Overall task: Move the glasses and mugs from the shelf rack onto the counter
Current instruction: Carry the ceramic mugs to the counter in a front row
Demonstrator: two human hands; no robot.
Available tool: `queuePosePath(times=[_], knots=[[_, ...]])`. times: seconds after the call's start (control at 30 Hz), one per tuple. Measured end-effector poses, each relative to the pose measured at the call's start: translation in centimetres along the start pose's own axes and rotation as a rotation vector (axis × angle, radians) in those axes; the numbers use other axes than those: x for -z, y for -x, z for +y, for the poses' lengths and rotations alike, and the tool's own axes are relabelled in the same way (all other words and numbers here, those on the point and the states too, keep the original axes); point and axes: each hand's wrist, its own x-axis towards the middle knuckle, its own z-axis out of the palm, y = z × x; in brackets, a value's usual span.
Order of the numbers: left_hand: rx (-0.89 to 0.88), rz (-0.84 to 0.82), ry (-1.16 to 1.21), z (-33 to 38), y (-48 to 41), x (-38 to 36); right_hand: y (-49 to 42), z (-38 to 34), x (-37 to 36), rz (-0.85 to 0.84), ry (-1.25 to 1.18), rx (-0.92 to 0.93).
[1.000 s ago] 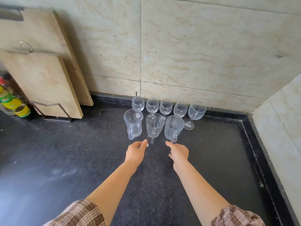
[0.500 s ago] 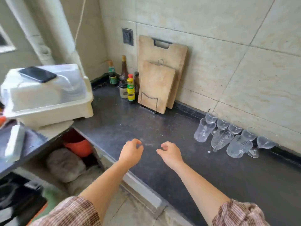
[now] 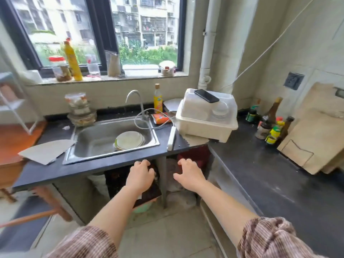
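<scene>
At the far left edge you see part of one white shelf rack [image 3: 13, 107], cut off by the frame. From this view you cannot tell where the glasses and mugs stand.

The dark bench [image 3: 55, 170] forms an L. One arm runs left to right under the window. The other runs along the right-hand wall, its long axis pointing away from you.

One sheet of grey paper [image 3: 46, 150] lies on the left arm, beside one steel sink [image 3: 93, 140] holding a stack of pale plates [image 3: 129, 140]. One curved tap [image 3: 141, 108] stands behind the sink.

Your two hands hang in front of the bench edge, below the sink, side by side and apart. Your left hand [image 3: 140, 173] is palm down with fingers loosely curled, holding nothing. Your right hand [image 3: 188, 174] has its fingers spread and slightly bent, and is also empty.

To the right of the sink, one white lidded dish box [image 3: 204, 125] sits at the bench corner, with one black phone [image 3: 206, 95] flat on its lid. Further right, a cluster of bottles [image 3: 273, 125], too blurred to count, stands just beside two wooden chopping boards [image 3: 316, 138] leaning against the wall.
</scene>
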Motion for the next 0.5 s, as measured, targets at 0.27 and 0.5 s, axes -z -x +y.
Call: queuePosePath(times=[0.27,0.5], knots=[[0.267,0.213,-0.010,-14.8,1.1,10.6,-4.7,-17.4,-6.5,-0.081,0.227,0.397],[0.412,0.336,-0.106,-25.9,-1.5,20.2,-11.1,-32.8,-11.6,-0.123,0.292,0.670]])
